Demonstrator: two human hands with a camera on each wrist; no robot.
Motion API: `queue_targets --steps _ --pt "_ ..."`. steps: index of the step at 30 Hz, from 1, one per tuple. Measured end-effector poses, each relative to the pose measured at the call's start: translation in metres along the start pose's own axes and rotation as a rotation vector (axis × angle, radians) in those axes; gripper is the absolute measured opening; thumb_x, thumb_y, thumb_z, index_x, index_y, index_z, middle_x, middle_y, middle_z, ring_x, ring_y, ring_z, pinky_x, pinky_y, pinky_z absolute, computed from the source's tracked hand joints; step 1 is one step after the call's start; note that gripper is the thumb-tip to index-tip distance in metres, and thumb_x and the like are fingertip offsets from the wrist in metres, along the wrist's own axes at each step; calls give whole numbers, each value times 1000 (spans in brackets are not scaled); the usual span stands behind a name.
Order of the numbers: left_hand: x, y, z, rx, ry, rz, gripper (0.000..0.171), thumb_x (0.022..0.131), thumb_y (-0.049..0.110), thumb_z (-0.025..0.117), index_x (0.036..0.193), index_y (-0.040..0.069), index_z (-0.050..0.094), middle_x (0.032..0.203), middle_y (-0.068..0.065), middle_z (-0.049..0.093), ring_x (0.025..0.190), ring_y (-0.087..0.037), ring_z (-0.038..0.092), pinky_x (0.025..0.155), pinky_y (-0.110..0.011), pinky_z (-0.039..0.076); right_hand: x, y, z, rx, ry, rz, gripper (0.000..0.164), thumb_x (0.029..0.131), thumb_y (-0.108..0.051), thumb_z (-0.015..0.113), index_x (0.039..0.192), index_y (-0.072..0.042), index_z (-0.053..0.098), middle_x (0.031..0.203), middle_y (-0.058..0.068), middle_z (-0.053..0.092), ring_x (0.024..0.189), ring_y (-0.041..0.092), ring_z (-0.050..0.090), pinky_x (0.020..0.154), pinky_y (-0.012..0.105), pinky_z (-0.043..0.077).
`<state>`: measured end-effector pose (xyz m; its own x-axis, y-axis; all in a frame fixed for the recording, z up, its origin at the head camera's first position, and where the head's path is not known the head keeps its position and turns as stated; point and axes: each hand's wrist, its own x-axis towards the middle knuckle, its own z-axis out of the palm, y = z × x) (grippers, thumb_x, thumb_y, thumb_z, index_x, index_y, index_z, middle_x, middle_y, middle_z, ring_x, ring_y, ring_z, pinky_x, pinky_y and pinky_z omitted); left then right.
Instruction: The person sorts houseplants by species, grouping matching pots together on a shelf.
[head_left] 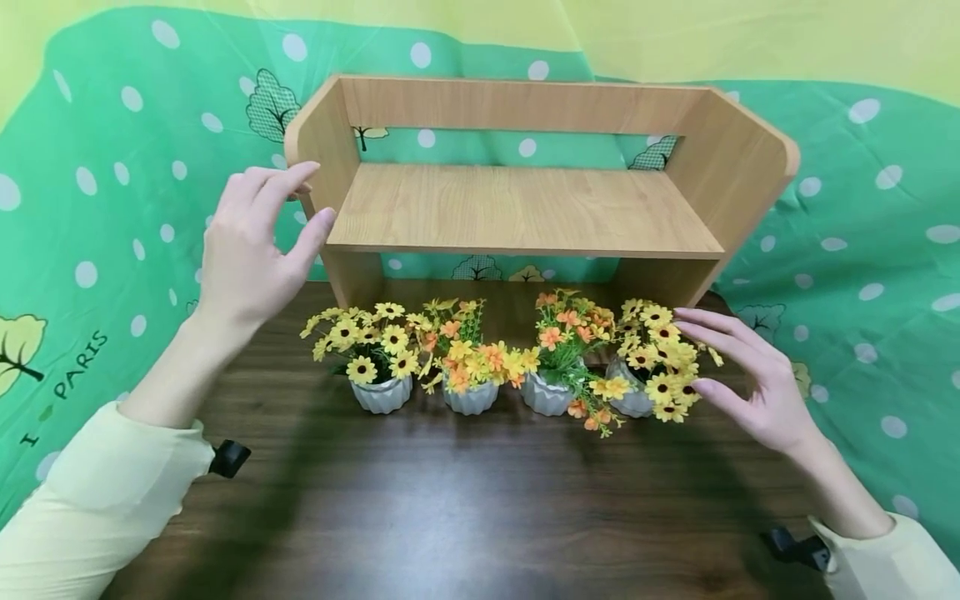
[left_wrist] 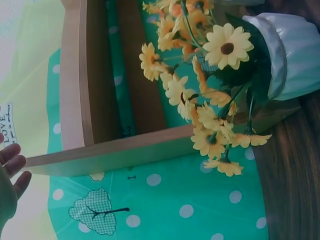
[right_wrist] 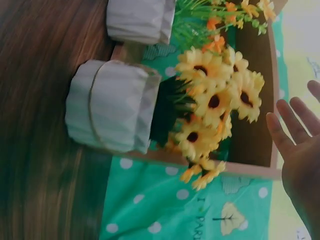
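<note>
My left hand [head_left: 251, 250] is raised beside the left side panel of a wooden shelf [head_left: 525, 208], thumb and fingers apart with nothing between them. Low on the right, my right hand [head_left: 761, 392] is spread beside the yellow daisies [head_left: 660, 358] of the rightmost potted plant; whether its fingertips touch the petals I cannot tell. Several artificial flowers in white ribbed pots stand in a row before the shelf. The leftmost pot [head_left: 382, 396] holds yellow daisies too, while the middle pots [head_left: 471, 398] hold orange and yellow blooms. In the right wrist view, a cord rings the nearest pot [right_wrist: 112, 105].
A dark wood-grain table [head_left: 450, 500] carries the shelf and pots. Green dotted cloth [head_left: 112, 208] with tree prints hangs behind and at both sides. The shelf has one board [head_left: 517, 208] between two side panels and a back rail [head_left: 525, 104].
</note>
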<state>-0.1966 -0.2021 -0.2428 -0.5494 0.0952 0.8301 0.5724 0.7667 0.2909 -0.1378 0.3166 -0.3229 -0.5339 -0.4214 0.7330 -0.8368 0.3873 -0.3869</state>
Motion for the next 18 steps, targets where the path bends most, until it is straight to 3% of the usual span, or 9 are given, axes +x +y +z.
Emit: queue_targets --steps 7,11,15,18 --pt "7 -9 -5 -56 2 -148 40 97 29 65 131 6 64 113 -16 71 107 -30 65 95 -27 47 -8 9 -8 -37 0 58 41 97 -13 68 130 11 63 142 23 61 139 13 54 116 16 38" --pt "12 -11 -6 -74 -13 -262 41 98 36 61 126 6 63 105 -2 69 100 -11 62 89 -13 45 -18 23 -14 -46 -5 120 40 94 -1 65 132 11 62 144 22 60 140 12 53 114 14 39" --pt "22 -13 -5 -108 -13 -370 35 98 44 58 115 13 62 92 19 57 89 4 54 81 -12 44 -30 44 -20 124 20 165 43 91 14 57 134 17 57 145 23 58 134 13 58 110 15 45" --pt "29 -16 -5 -126 -26 -426 26 98 48 56 106 24 58 88 22 53 85 3 52 79 -15 42 -34 58 -24 307 52 186 44 91 20 51 135 24 50 144 25 58 130 17 62 106 17 49"
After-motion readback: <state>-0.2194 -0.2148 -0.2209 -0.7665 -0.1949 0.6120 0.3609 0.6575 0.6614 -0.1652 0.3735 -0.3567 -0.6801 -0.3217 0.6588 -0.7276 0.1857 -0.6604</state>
